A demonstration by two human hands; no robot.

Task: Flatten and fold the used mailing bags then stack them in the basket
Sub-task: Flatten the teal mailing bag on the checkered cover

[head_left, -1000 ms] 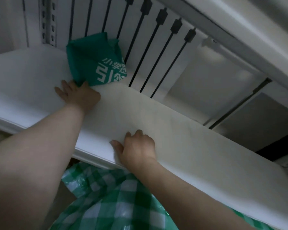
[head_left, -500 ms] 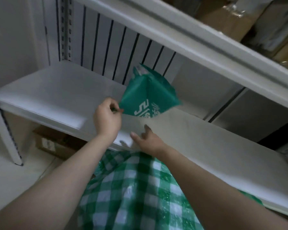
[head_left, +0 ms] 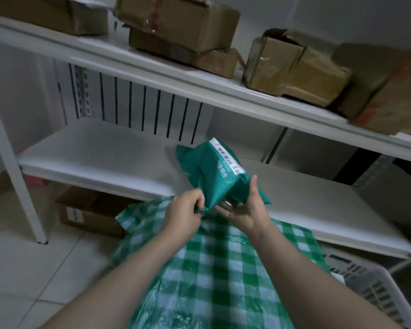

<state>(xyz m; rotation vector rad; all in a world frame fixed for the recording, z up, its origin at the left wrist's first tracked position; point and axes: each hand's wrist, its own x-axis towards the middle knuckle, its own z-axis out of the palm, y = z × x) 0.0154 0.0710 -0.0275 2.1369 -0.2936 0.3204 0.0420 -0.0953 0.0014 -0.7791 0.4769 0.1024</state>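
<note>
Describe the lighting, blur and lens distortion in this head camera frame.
Head view: dim, cool, even light with no glare; the cardboard boxes at upper right smear with motion blur, and the checked plastic low in frame is soft; the wide lens slants the shelf edge; the green mailing bag, held by the left hand and right hand, stays fairly sharp, its barcode label visible.

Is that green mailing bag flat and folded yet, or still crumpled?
Still crumpled. The green mailing bag bulges unevenly, held in the air above the shelf by the left hand and right hand.
</note>
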